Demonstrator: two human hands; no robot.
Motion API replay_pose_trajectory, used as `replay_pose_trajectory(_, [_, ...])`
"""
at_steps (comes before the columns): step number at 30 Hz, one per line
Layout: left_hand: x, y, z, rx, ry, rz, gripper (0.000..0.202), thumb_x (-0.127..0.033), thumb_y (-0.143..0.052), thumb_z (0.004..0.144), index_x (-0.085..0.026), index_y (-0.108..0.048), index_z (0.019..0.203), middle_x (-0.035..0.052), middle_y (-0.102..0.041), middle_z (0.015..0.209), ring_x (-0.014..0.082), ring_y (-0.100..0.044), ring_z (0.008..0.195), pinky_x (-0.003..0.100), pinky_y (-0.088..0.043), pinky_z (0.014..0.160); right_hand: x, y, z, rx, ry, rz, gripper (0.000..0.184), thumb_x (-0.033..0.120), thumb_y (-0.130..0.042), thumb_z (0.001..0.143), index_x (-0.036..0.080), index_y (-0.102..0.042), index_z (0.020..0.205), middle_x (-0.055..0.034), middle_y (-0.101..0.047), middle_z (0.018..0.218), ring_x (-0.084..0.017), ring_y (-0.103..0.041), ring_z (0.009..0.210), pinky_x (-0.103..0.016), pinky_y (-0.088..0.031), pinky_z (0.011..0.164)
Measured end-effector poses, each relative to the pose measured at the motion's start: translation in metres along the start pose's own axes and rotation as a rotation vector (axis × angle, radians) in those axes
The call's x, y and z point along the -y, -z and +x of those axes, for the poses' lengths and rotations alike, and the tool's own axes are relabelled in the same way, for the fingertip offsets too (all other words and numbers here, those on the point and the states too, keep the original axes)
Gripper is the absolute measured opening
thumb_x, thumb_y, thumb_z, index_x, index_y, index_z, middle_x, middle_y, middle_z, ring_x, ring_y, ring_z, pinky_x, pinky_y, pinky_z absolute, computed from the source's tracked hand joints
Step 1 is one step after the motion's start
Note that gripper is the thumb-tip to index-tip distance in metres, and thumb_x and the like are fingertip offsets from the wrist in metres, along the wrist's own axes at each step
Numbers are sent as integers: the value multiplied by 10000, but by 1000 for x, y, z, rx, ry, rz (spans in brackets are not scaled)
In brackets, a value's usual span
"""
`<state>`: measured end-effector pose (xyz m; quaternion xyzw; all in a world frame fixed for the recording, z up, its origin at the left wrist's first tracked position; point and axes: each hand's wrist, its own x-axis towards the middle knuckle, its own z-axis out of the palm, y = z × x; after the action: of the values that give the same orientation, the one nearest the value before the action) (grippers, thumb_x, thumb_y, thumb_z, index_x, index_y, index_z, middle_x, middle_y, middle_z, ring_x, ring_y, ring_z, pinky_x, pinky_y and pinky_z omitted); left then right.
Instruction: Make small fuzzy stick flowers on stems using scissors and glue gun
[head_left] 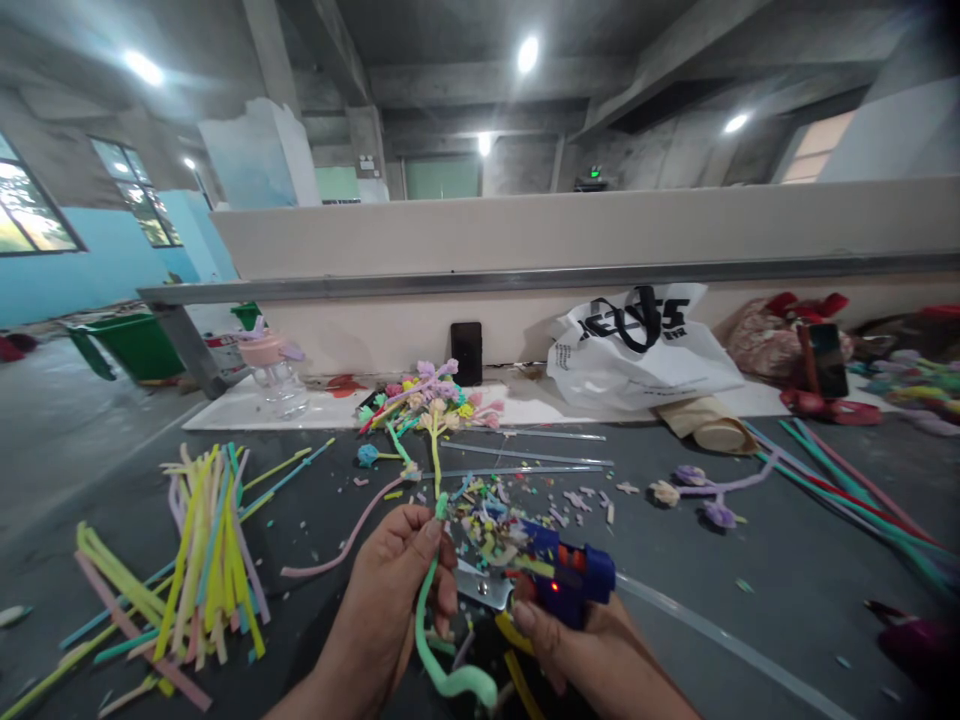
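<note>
My left hand [397, 590] pinches a light green pipe cleaner [439, 650] near its top, and the stem curls down below my wrist. My right hand [577, 650] grips a blue hot glue gun [574, 575] with a red light lit, its nozzle pointing left toward the green stem. Just beyond the hands lie many small colourful scraps [510, 500] on the dark table. A bunch of finished pipe-cleaner flowers [431, 395] lies further back.
A pile of loose coloured pipe cleaners [202, 560] lies at left. More stems [847, 490] and small flowers [697, 490] lie at right. Clear glue sticks [525, 460], a white plastic bag [645, 345], a black phone [466, 352] and a pink-lidded bottle [274, 370] stand near the back wall.
</note>
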<state>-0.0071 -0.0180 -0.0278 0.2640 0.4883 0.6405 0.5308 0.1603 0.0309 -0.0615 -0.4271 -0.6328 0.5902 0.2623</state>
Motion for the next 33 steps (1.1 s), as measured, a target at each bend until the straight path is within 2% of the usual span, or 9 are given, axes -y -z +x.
replay_pose_trajectory(12, [7,5,4,20,-22,-38,236,-368,-572,765,-173,-457,697,-66,-519,398,46,-378,269,126,-333,261,1,-2,2,67,60,86,418,561,-648,618,173,-549,734,71,-402,452,-49,-329,354,-170,-304,341])
replay_pose_trajectory(17, [7,4,4,18,-6,-48,230,-356,-582,759,-171,-456,709,-67,-518,396,43,-373,257,123,-324,257,5,-2,1,26,14,60,441,585,-649,591,169,-533,681,60,-425,475,-46,-336,363,-164,-296,338])
replay_pose_trajectory(21, [6,3,6,13,-7,-52,240,-362,-596,745,-169,-460,695,-63,-517,382,47,-372,257,128,-329,254,11,-3,0,4,30,72,458,595,-652,570,179,-535,721,64,-437,471,-46,-316,351,-171,-278,329])
replay_pose_trajectory(33, [7,4,6,31,0,-38,255,-383,-584,751,-166,-466,689,-54,-508,353,46,-358,246,121,-302,254,4,-4,1,-20,7,56,325,449,-661,624,182,-555,777,50,-506,533,-47,-347,350,-168,-303,335])
